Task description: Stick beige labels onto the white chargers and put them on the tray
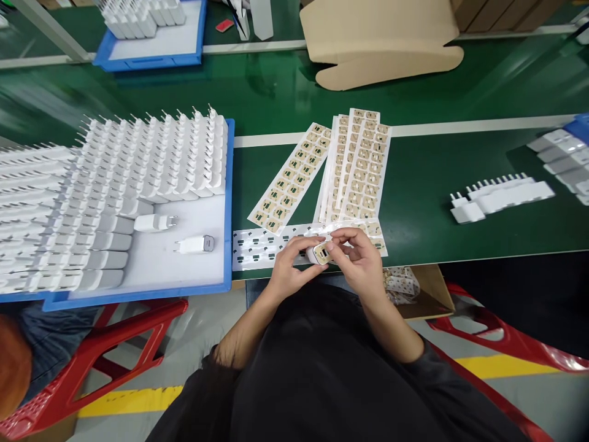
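Note:
My left hand [291, 263] is closed around a white plug charger [311, 256], its port end turned up toward me. A tan sticker [321, 252] with a dark port cut-out covers that end face. At its right edge, the thumb and forefinger of my right hand [361, 261] pinch the sticker; the exact contact is partly hidden by the fingers. Beneath both hands lies a sticker sheet [251, 261], mostly peeled on its left, with tan labels left at its right end. Beyond it, one sticker sheet [289, 178] lies slanted beside several overlapping sheets [363, 166].
To the left, a blue-rimmed tray [229, 245] carries rows of white chargers, with two lying loose. Several chargers [504, 196] stand in a row at right. Cardboard [381, 37] and another blue tray [151, 61] are at the back. An open box [426, 291] sits below the table edge.

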### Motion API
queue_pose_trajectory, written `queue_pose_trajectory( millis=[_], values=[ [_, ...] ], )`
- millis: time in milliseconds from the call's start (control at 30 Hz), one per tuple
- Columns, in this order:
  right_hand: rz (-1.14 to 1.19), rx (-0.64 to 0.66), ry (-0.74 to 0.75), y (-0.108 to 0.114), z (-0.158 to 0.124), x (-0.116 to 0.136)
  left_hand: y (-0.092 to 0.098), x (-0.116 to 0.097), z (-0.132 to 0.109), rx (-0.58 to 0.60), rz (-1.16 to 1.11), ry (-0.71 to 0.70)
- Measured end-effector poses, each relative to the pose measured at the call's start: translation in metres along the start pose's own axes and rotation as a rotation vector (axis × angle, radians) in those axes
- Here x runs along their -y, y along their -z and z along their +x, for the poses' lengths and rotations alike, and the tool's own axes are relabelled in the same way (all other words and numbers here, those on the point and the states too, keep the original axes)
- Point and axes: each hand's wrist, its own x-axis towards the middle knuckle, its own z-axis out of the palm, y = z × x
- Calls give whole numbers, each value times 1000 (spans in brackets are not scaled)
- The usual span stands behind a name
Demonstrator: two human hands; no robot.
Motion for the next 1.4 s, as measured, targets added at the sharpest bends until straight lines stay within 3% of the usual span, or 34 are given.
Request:
queue_pose_trajectory(
  millis=[467, 867, 967, 1133, 1267, 1400],
  values=[
    [-190, -56, 111, -4, -6, -3, 0, -1, 0, -9, 10, -3],
    [-466, -80, 329, -5, -5, -1, 0, 2, -1, -21, 0, -7],
    [-381, -46, 232, -3, -3, -2, -1, 3, -2, -24, -52, 1],
    [82, 154, -82, 4, 1, -17, -1, 3, -1, -27, -120, -11],
    [188, 224, -109, 4, -1, -22, -1, 7, -1, -58, -154, -33],
    [128, 175, -95, -6, -5, -17, -3, 11, -1, -73, -66, -82]
  ],
)
